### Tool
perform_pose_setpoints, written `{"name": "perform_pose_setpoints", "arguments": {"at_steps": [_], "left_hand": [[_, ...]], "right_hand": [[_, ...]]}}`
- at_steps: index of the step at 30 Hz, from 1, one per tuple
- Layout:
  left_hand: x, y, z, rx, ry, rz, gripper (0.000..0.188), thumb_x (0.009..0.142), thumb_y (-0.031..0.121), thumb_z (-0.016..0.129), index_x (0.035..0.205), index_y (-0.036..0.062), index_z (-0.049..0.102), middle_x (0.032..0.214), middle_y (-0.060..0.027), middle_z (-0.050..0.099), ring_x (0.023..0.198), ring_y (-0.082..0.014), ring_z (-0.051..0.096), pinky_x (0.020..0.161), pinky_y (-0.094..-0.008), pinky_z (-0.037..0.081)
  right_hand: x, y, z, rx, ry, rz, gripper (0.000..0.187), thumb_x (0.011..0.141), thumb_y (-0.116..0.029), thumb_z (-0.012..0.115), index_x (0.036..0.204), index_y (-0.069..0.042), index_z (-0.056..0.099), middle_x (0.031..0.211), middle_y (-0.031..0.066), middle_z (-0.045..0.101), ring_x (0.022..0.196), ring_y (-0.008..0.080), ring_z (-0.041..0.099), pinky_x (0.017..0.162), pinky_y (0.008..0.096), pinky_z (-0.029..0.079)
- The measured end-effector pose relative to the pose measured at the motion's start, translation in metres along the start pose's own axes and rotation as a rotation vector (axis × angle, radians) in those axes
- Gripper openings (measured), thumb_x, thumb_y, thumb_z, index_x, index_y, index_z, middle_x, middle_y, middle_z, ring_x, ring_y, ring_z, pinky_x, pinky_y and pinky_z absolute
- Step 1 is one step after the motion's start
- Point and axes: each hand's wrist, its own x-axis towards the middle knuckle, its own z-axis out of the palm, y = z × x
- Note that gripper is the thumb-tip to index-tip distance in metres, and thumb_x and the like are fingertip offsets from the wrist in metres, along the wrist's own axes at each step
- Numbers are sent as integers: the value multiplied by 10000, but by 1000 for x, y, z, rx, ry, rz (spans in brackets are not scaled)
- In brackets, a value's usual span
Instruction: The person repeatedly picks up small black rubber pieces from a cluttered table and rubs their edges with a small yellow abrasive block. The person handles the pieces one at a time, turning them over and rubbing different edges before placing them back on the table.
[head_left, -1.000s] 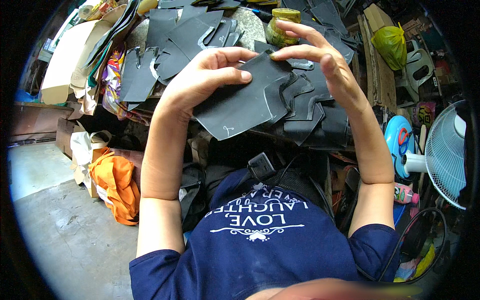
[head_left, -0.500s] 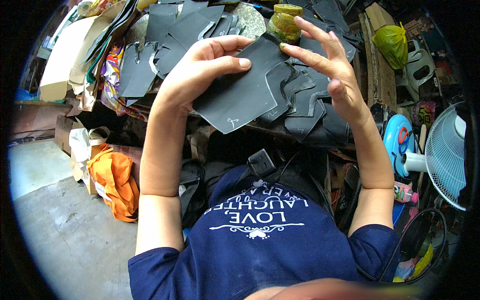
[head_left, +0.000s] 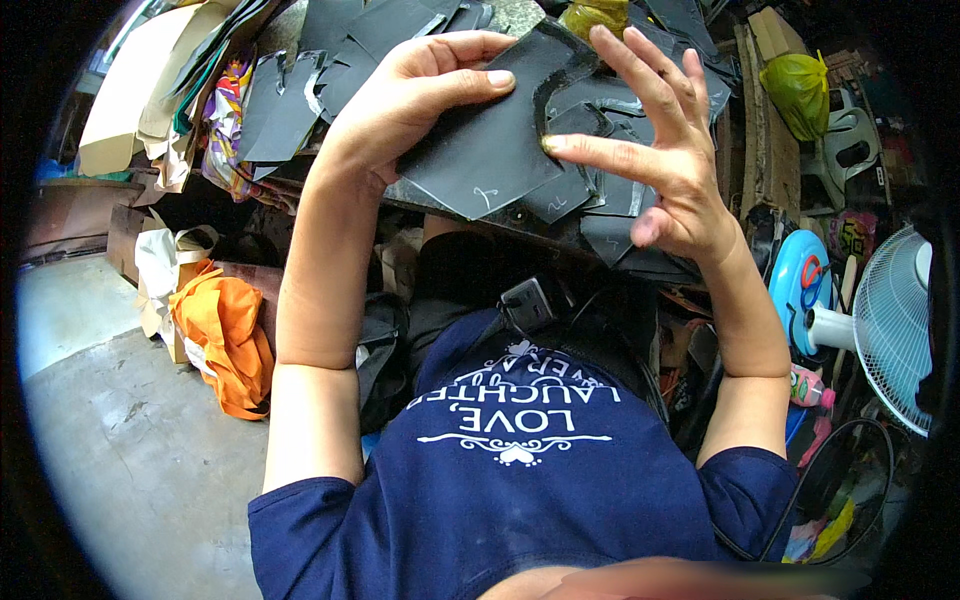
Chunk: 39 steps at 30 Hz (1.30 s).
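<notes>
Btwn 2 hands (head_left: 415,85) (head_left: 688,175), 1 blk pc (head_left: 485,145)

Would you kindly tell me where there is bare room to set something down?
The widest bare patch is the grey floor at lower left, bordered by the orange cloth bundle and the left arm. Ahead it is crowded: black cut sheets overlap around the black piece held in the left hand, and a yellowish jar stands just beyond the right hand.
</notes>
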Motion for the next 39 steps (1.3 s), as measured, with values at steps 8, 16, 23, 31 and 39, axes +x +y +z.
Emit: {"name": "perform_pose_setpoints", "arguments": {"at_steps": [8,16,23,31,39], "left_hand": [[-1,1,-2,32,-24,29,403,879,139,687,1230,-35,590,1020,-75,693,853,-106,670,757,-217,553],[-11,-6,-9,-91,164,11,441,874,111,689,1265,-44,556,1034,-87,684,849,-121,662,771,-255,553],[-26,-17,-48,521,393,108,437,857,153,681,1237,-45,594,967,-93,696,841,-110,631,780,-267,523],[-31,9,-96,1721,751,181,488,817,203,729,1247,29,577,1025,-128,652,953,-272,613,815,-390,518],[75,-5,-14,1539,488,702,779,734,311,816,1368,13,474,1357,-190,507,1261,-360,461,1078,-406,381]], "right_hand": [[10,1,-12,110,60,34,982,814,-870,102,1137,-179,720,1477,217,417,1397,353,351,1156,536,21],[5,-16,2,-48,-85,-17,951,821,-857,133,1164,-197,727,1444,218,461,1386,380,353,1157,566,5],[6,-14,-12,-38,-31,59,768,879,-787,237,1019,-256,775,1422,157,505,1361,343,385,1165,532,27],[-1,14,-29,-168,63,97,569,938,-634,393,1179,-219,699,1405,119,527,1346,332,417,1143,578,116],[16,88,-1,499,199,544,865,836,-35,642,1557,-139,175,1414,203,488,1317,280,464,1089,382,359]]}}
